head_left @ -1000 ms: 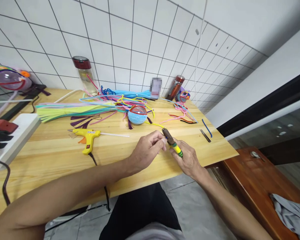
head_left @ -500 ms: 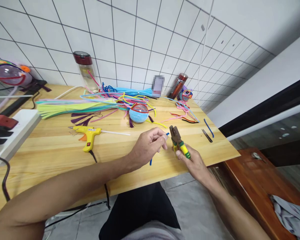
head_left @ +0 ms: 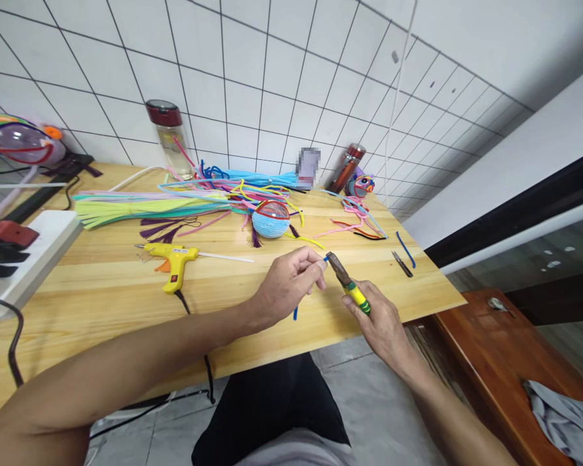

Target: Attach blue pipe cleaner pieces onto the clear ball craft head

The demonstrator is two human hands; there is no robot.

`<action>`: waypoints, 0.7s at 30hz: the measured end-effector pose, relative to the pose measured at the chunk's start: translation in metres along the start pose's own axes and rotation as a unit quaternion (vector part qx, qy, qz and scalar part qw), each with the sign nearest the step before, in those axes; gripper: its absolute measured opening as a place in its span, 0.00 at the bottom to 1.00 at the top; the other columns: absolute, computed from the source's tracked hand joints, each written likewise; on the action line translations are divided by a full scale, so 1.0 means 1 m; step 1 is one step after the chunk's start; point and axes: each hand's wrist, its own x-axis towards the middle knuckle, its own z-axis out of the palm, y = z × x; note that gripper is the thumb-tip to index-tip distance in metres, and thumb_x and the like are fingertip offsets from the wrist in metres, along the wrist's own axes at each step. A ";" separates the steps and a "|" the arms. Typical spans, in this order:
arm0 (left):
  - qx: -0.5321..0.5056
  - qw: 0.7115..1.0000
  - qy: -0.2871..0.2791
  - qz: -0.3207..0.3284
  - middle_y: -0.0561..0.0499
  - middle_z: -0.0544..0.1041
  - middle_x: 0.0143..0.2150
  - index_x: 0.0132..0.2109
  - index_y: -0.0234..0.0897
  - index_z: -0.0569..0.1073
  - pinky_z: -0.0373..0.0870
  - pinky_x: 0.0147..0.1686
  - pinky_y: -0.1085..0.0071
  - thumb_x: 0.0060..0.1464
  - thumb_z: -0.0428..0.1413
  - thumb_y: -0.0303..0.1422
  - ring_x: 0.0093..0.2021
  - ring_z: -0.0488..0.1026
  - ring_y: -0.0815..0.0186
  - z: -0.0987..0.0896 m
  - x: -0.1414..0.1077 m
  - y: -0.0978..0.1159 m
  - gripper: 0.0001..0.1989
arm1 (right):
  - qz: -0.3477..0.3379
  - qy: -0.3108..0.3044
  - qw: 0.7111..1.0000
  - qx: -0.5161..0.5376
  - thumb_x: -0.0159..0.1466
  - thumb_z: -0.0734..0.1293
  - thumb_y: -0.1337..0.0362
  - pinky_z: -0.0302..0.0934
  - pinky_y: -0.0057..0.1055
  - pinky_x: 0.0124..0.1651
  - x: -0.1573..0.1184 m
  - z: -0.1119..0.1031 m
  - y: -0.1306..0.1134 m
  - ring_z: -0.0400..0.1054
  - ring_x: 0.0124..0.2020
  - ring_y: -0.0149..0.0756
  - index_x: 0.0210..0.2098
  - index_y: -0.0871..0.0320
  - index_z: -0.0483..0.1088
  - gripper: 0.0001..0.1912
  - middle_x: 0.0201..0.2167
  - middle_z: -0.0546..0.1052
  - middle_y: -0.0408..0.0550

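Between thumb and fingers, my left hand (head_left: 290,283) pinches a blue pipe cleaner (head_left: 295,313); a short tip pokes out at the fingertips and the other end hangs below the hand. My right hand (head_left: 380,321) is wrapped round the yellow-and-green handles of a pair of pliers (head_left: 341,271). The jaws meet the pipe cleaner's tip, just right of my left fingertips. Beyond my hands sits a ball (head_left: 271,221) wound in light blue, with a clear top edged in red. A yellow glue gun (head_left: 177,265) with a white glue stick lies to the left.
Bundled pipe cleaners (head_left: 150,210) and purple tassels (head_left: 161,231) lie along the back. A glass bottle (head_left: 171,142) and a red flask (head_left: 348,168) stand by the tiled wall. Small snips (head_left: 401,264) and a blue piece (head_left: 406,249) are at right. A white power strip (head_left: 39,259) sits left.
The pliers have turned and moved slightly left, so their jaws are now at the blue tip. Their handles have come closer together. My left hand has barely moved.
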 end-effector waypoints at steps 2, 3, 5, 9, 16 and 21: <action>0.000 1.000 -0.002 0.001 0.53 0.80 0.28 0.38 0.38 0.71 0.66 0.28 0.73 0.61 0.59 0.43 0.25 0.70 0.71 0.000 0.000 0.000 0.12 | 0.001 -0.001 1.000 -0.006 0.77 0.64 0.53 0.74 0.38 0.43 -0.001 0.001 0.001 0.81 0.43 0.46 0.57 0.52 0.76 0.16 0.43 0.83 0.51; 0.001 1.000 -0.003 0.003 0.53 0.80 0.28 0.38 0.38 0.71 0.66 0.28 0.73 0.61 0.59 0.43 0.25 0.70 0.71 0.000 0.001 0.000 0.13 | 0.003 -0.002 1.000 -0.009 0.77 0.64 0.53 0.74 0.37 0.42 -0.001 0.001 0.001 0.81 0.42 0.46 0.57 0.52 0.76 0.16 0.42 0.82 0.51; 0.001 1.000 -0.005 0.005 0.53 0.80 0.28 0.38 0.37 0.72 0.66 0.28 0.73 0.62 0.59 0.43 0.25 0.69 0.71 0.000 0.001 -0.001 0.13 | 0.005 -0.003 1.000 -0.014 0.77 0.64 0.54 0.72 0.37 0.41 -0.001 0.002 0.001 0.80 0.42 0.45 0.55 0.52 0.76 0.15 0.41 0.82 0.50; -0.002 1.000 -0.003 0.008 0.53 0.80 0.29 0.39 0.37 0.72 0.65 0.28 0.73 0.63 0.59 0.44 0.25 0.69 0.71 -0.001 0.000 -0.003 0.14 | 0.031 -0.023 0.999 -0.003 0.77 0.63 0.53 0.71 0.37 0.42 0.000 -0.002 -0.003 0.79 0.41 0.45 0.50 0.53 0.76 0.14 0.41 0.81 0.51; -0.019 1.000 -0.023 -0.005 0.52 0.80 0.30 0.38 0.37 0.72 0.65 0.28 0.73 0.62 0.59 0.45 0.25 0.69 0.72 -0.004 0.003 -0.002 0.15 | 0.101 -0.166 0.971 0.142 0.75 0.62 0.46 0.71 0.37 0.44 0.004 -0.018 -0.007 0.78 0.40 0.45 0.44 0.54 0.75 0.20 0.39 0.82 0.50; -0.013 0.999 -0.024 -0.037 0.51 0.80 0.27 0.35 0.37 0.72 0.64 0.27 0.73 0.59 0.60 0.43 0.23 0.68 0.72 -0.005 0.010 -0.009 0.14 | 0.108 -0.081 0.990 -0.031 0.73 0.63 0.52 0.68 0.39 0.42 0.003 -0.016 -0.002 0.75 0.38 0.47 0.47 0.56 0.75 0.16 0.41 0.79 0.55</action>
